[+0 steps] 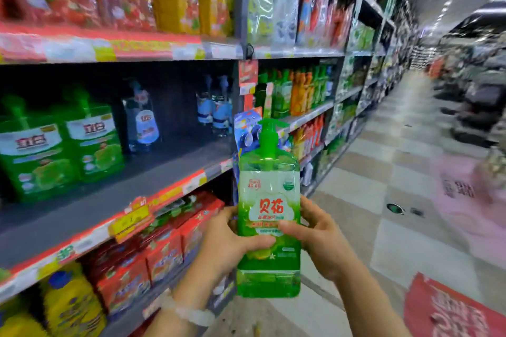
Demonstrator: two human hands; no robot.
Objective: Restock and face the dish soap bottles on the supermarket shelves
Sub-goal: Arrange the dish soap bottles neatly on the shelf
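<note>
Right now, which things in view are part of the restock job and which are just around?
In the job:
- green pump bottle, upright, held by left hand and right hand
- middle shelf, partly bare
- clear bottles at its back
- green packs on it

Just around:
- red boxes on the shelf below
- yellow jugs
- red floor sign

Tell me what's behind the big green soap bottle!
Behind the green pump-top soap bottle, held by the left hand and right hand, blue hanging packets peek out; the shelf end below them is hidden.
</note>
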